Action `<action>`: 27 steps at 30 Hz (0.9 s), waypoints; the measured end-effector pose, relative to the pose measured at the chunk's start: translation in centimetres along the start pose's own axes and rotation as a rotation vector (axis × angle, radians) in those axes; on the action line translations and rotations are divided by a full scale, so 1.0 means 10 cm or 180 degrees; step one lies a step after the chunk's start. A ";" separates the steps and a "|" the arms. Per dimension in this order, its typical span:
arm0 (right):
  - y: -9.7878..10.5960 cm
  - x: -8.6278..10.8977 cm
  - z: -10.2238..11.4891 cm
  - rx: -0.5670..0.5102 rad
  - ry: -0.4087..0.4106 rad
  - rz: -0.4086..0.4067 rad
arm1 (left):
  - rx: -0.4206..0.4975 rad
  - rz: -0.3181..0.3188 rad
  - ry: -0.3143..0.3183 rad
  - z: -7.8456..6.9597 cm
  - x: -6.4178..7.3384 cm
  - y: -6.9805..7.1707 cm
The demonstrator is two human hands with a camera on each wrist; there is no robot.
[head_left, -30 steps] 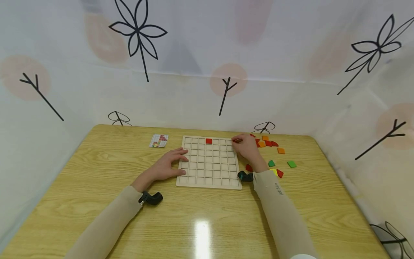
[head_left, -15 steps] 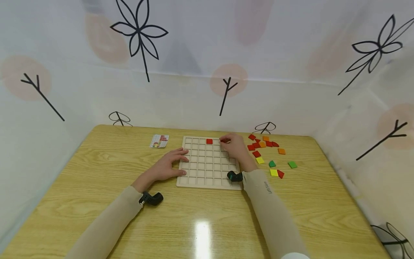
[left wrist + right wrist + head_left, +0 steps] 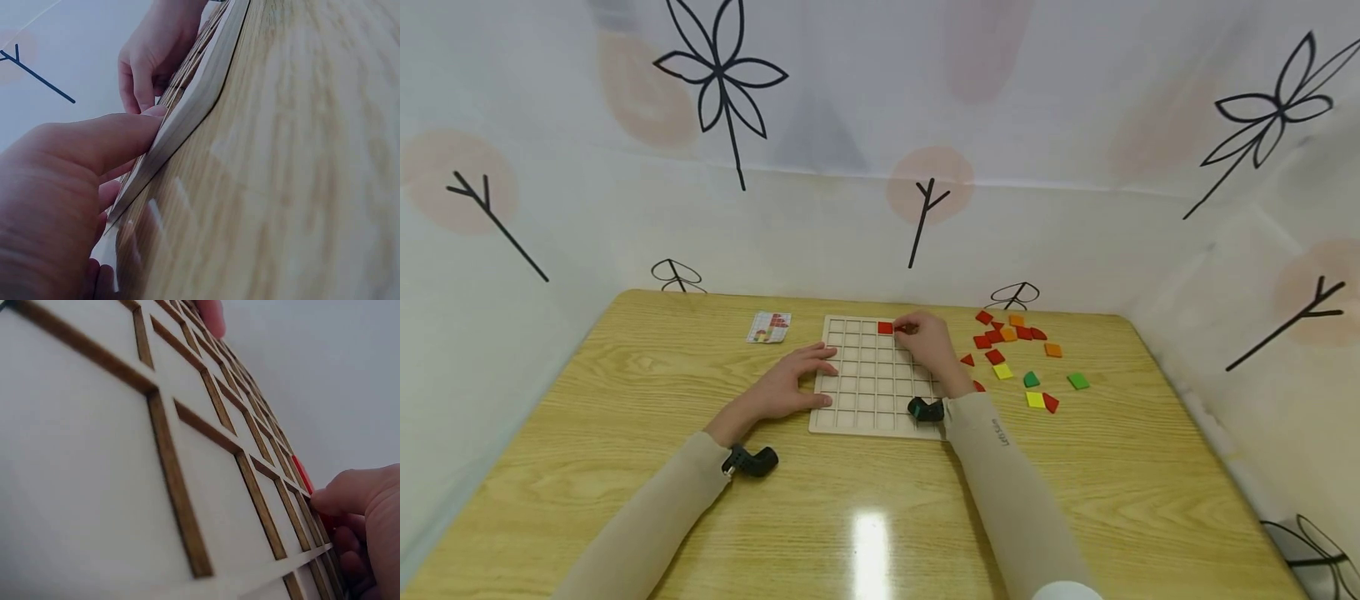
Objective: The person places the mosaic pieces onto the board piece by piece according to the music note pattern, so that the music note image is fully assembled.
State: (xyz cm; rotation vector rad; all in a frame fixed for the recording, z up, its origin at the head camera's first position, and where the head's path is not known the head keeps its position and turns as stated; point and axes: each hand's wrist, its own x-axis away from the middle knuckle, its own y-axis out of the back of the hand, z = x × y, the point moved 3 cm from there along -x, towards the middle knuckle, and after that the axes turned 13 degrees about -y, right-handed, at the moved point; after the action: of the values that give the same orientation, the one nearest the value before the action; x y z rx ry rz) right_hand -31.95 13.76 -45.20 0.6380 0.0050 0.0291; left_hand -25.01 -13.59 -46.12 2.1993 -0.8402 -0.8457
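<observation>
A pale wooden grid board (image 3: 875,421) lies on the table, with a red square tile (image 3: 885,327) sitting in its top row. My right hand (image 3: 928,343) pinches a red piece (image 3: 905,329) between thumb and fingers, just right of that tile; its shape is mostly covered. In the right wrist view the held red piece (image 3: 328,521) shows below the thumb, at the grid's far edge. My left hand (image 3: 790,385) rests on the board's left edge with fingers spread. The left wrist view has the left thumb (image 3: 128,134) against the board's rim.
Several loose flat pieces lie right of the board: red tiles (image 3: 995,357), orange tiles (image 3: 1053,351), yellow tiles (image 3: 1003,372) and green ones (image 3: 1078,381). A small printed card (image 3: 769,327) with a coloured pattern lies left of the board. A patterned cloth (image 3: 820,233) hangs behind the table.
My right hand has moved left with the red piece, from the board's top right corner to beside the red square tile. The left hand stays at the left edge.
</observation>
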 end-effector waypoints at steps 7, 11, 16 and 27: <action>-0.02 0.01 -0.04 -0.0160 -0.0050 -0.0054 | -0.0007 0.0000 0.0017 0.01 0.00 0.00; -0.02 0.01 -0.05 -0.0189 -0.0026 -0.0091 | -0.0007 -0.0003 0.0003 0.02 0.00 -0.01; -0.03 0.03 -0.06 -0.0210 -0.0034 -0.0106 | -0.0018 -0.0006 0.0009 0.03 0.02 -0.03; -0.01 0.02 -0.04 -0.0072 -0.0041 -0.0265 | -0.0062 -0.0025 -0.0062 0.03 0.00 -0.03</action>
State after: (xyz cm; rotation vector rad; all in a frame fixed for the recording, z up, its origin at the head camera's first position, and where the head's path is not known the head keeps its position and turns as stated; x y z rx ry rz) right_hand -31.77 13.93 -45.63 0.6148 0.0189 -0.0552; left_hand -25.13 -13.55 -46.55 2.1821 -0.8297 -0.8769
